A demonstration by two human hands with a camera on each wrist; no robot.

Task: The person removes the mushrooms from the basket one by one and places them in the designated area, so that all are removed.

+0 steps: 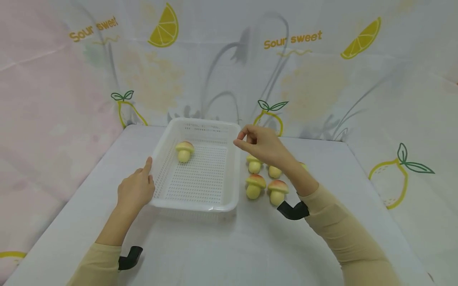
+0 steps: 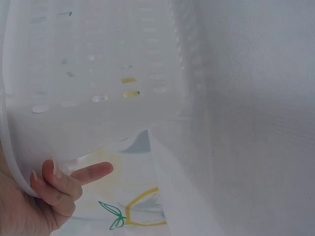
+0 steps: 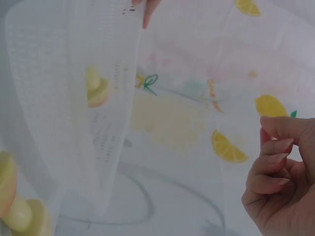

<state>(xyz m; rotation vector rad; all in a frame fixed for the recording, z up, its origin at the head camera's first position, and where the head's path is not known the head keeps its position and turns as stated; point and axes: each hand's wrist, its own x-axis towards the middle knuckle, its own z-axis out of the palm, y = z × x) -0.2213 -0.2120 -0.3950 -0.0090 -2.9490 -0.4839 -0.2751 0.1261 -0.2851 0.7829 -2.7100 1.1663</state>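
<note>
A white perforated plastic basket (image 1: 196, 207) stands on the table, with one toy mushroom (image 1: 184, 152) lying inside at its left. My left hand (image 1: 136, 188) holds the basket's left rim. In the left wrist view, the fingers (image 2: 61, 187) curl under that rim. Raised by the basket's right rim is my right hand (image 1: 262, 145), thumb and forefinger meeting and the other fingers curled, with nothing visible between them. Below that hand several more mushrooms, one of them a red-capped mushroom (image 1: 255, 186), sit to the right of the basket, some partly hidden by the wrist.
A white cloth covers the table (image 1: 200, 254). Behind it and at both sides hangs a printed curtain (image 1: 214, 71) with lemons and lettering. A black band piece (image 1: 294, 210) juts from the right sleeve, and another black piece (image 1: 130, 258) from the left.
</note>
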